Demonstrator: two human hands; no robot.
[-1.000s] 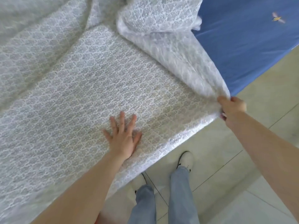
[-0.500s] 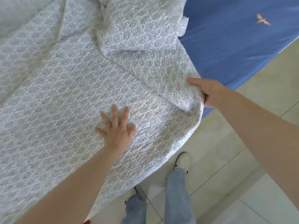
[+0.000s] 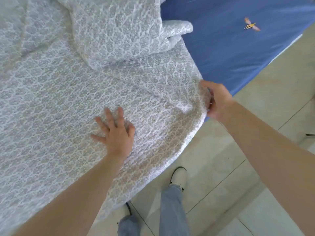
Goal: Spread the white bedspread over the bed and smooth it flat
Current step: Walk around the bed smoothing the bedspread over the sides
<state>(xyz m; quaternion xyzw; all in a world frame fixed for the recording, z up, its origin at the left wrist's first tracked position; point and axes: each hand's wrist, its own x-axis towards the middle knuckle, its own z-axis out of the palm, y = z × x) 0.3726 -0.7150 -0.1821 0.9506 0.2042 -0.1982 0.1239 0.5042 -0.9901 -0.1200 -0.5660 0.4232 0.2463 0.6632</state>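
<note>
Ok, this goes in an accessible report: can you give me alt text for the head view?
A person's left hand presses flat on a white patterned bedspread while the right hand grips its edge. A folded-back section leaves blue sheet with a bee print uncovered.

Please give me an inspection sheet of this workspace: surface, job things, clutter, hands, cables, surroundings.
Surface: blue sheet bare at far right.
Job's things: white bedspread covers most of the bed; a folded-over bunch lies on top, unsmoothed.
Clutter: bee print on the sheet.
Hands: left hand presses flat on the bedspread; right hand has a grip on its edge.
Cables: nothing seen.
Surroundings: tiled floor; jeans, white shoes.
</note>
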